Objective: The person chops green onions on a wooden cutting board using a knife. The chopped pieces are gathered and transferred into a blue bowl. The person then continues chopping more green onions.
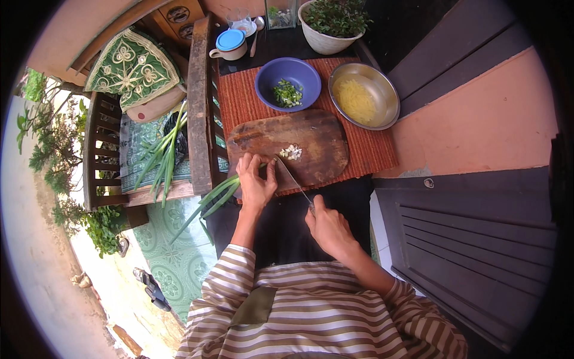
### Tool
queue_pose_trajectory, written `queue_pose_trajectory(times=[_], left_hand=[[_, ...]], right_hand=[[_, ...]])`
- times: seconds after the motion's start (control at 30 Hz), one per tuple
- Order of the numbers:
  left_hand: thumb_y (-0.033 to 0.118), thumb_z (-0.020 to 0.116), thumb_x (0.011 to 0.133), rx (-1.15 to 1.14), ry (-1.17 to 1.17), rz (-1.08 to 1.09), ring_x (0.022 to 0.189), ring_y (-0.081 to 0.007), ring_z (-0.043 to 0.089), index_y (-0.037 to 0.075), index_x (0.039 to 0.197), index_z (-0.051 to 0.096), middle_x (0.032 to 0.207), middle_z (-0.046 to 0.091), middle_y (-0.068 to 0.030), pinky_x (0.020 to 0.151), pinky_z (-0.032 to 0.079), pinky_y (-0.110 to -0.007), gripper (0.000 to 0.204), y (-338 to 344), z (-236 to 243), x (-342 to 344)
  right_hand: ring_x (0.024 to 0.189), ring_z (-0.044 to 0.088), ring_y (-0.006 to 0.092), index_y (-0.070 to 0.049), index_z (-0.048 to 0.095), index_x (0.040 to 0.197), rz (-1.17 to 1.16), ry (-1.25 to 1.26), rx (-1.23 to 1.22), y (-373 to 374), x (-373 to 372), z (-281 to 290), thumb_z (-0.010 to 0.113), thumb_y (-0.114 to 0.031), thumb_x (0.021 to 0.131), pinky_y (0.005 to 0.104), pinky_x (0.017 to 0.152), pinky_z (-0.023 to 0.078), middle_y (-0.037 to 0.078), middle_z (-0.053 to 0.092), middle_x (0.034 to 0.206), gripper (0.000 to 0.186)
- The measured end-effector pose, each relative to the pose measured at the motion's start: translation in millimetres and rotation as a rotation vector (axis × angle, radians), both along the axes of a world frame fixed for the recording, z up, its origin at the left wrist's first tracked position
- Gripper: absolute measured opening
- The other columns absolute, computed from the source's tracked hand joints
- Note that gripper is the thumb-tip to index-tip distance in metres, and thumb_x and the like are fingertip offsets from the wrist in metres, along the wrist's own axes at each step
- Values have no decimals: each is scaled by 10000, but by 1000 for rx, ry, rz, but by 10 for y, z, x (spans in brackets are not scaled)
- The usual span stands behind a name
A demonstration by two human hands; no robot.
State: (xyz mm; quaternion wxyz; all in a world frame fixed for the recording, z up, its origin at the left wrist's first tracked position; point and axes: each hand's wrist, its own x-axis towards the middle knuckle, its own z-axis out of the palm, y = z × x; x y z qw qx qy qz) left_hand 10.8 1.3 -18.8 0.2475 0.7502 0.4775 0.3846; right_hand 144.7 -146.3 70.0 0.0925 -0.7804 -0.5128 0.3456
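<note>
My left hand (257,179) is closed around a bunch of spring onions (218,194) at the near left of a worn wooden cutting board (317,134). Their long green leaves trail off the board to the left. In my right hand (329,227) is a knife (294,178), gripped by its handle, with the blade's tip close to my left fingertips. Chopped white pieces (291,152) lie in a small heap on the board, just beyond the blade. The cut end of the spring onions is mostly hidden by my left fingers.
Behind the board, a blue bowl (266,84) holds chopped greens; a metal bowl (391,99) at right holds pale yellow shreds. An orange woven mat (373,152) lies beneath. Farther back are a lidded cup (230,45) and a potted plant (332,30). More spring onions (167,149) rest on a wooden bench.
</note>
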Motion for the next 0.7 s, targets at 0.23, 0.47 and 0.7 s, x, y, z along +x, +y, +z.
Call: queue_pose_trajectory(times=[0.23, 0.47, 0.7], left_hand=[[62, 723, 812, -8, -20, -7, 883, -322, 539, 59, 848, 634, 881, 578, -110, 850, 399, -422, 96, 4, 7, -8], [53, 723, 806, 7, -15, -5, 890, -323, 542, 54, 847, 630, 892, 585, -109, 850, 403, -423, 101, 7, -14, -5], [52, 722, 799, -4, -11, -10, 891, -327, 541, 48, 845, 623, 896, 579, -116, 852, 404, -427, 109, 7, -16, -10]], right_hand=[[716, 679, 477, 0, 453, 1064, 55, -36, 39, 6, 29, 69, 508, -219, 1009, 567, 631, 549, 273, 674, 752, 231], [706, 687, 460, -8, 464, 1063, 59, -62, 27, 9, 50, 136, 516, -217, 1005, 558, 621, 552, 267, 674, 743, 224], [723, 681, 474, -25, 428, 1062, 54, -47, -25, 107, 30, 29, 495, -229, 1017, 572, 640, 542, 269, 675, 749, 219]])
